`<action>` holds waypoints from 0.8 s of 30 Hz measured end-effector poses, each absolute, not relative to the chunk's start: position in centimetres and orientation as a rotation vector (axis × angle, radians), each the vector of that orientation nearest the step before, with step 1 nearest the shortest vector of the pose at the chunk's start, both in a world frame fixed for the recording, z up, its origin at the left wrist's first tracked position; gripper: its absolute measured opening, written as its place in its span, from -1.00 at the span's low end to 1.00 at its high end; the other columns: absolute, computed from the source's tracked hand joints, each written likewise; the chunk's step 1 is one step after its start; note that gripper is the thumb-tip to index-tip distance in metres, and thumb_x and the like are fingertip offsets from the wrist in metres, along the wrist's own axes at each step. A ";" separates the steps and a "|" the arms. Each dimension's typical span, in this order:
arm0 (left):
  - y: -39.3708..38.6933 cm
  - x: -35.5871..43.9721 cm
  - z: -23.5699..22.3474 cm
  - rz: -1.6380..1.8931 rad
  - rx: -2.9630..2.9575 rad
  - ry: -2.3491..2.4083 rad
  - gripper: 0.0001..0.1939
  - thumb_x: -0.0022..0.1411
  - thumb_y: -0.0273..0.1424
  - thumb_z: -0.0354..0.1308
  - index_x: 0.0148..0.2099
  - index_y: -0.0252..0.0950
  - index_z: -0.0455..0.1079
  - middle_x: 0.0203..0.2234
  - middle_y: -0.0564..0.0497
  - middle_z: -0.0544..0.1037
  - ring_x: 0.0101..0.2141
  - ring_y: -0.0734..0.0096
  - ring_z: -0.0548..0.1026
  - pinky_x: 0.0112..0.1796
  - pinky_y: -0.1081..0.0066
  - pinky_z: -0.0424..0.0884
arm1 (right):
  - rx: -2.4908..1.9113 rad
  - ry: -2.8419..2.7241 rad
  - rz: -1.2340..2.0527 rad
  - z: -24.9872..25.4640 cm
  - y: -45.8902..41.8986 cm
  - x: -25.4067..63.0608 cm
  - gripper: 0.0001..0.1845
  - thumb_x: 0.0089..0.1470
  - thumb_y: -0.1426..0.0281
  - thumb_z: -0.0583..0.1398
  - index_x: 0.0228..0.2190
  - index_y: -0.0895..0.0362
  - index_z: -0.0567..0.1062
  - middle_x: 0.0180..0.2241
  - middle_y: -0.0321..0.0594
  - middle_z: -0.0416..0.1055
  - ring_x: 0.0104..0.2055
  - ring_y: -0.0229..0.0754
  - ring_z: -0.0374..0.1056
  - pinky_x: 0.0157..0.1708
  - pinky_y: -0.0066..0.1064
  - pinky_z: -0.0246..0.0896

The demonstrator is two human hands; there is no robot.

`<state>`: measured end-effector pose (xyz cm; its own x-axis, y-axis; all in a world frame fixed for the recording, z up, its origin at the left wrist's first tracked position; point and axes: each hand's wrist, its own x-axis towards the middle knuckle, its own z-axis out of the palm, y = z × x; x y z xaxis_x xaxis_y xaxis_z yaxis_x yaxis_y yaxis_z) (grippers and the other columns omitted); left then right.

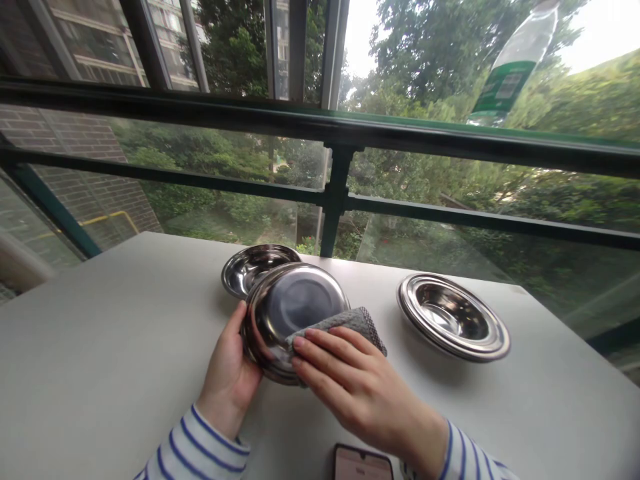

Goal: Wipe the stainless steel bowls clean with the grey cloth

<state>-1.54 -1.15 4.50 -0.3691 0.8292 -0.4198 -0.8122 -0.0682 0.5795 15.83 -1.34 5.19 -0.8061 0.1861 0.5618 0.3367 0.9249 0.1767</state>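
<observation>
My left hand (231, 363) grips the near left rim of a steel plate (293, 307), which is tilted up off the white table (100, 347) with its underside towards me. My right hand (350, 383) presses a grey cloth (350, 323) against the plate's lower right edge, fingers closed flat over the cloth. Both sleeves are white with blue stripes. Behind the held plate another steel dish (247, 267) lies on the table, partly hidden by it.
A stack of steel dishes (453, 317) rests on the table to the right. A phone (363, 463) lies at the near edge between my arms. A plastic bottle (513, 63) stands on the green window rail (450, 133) at the upper right.
</observation>
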 end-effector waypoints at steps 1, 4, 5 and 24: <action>-1.1 -1.5 4.5 1.729 0.025 0.917 -0.71 0.26 -0.46 -0.06 -0.37 -0.40 0.47 -0.56 -0.03 0.59 -0.57 0.46 0.52 -0.53 0.50 0.47 | -0.372 -2.513 -0.373 5.2 -1.3 15.9 -0.70 0.21 0.49 -0.01 -0.08 0.23 0.42 0.04 -0.22 0.33 0.06 -0.11 0.23 -0.02 -0.25 0.19; -1.5 -0.7 4.3 1.678 0.031 0.902 -0.71 0.26 -0.44 -0.05 -0.37 -0.39 0.46 -0.59 -0.02 0.57 -0.60 0.48 0.50 -0.57 0.52 0.45 | -0.363 -2.521 -0.373 5.2 -1.7 15.6 -0.68 0.21 0.49 -0.01 -0.06 0.24 0.41 0.04 -0.20 0.33 0.06 -0.09 0.24 -0.04 -0.24 0.21; -1.7 -0.3 4.3 1.636 0.037 0.896 -0.73 0.25 -0.44 -0.04 -0.37 -0.39 0.46 -0.58 -0.02 0.56 -0.59 0.47 0.50 -0.56 0.51 0.46 | -0.358 -2.528 -0.366 5.2 -2.0 15.4 -0.68 0.22 0.49 -0.02 -0.06 0.25 0.41 0.04 -0.20 0.33 0.06 -0.09 0.24 -0.03 -0.24 0.21; -2.0 -0.5 4.9 1.611 0.081 0.836 -0.76 0.24 -0.42 -0.02 -0.28 -0.40 0.47 -0.46 -0.06 0.60 -0.44 0.37 0.55 -0.36 0.41 0.50 | -0.319 -2.469 -0.355 4.9 -3.1 14.4 -0.74 0.19 0.47 0.03 -0.14 0.21 0.46 0.02 -0.28 0.35 0.09 -0.17 0.19 0.03 -0.33 0.16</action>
<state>-0.46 -2.04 4.88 -0.2413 0.8854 -0.3973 -0.8347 0.0194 0.5504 14.40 -3.09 4.88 -0.7809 0.1426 0.6082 0.3080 0.9349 0.1762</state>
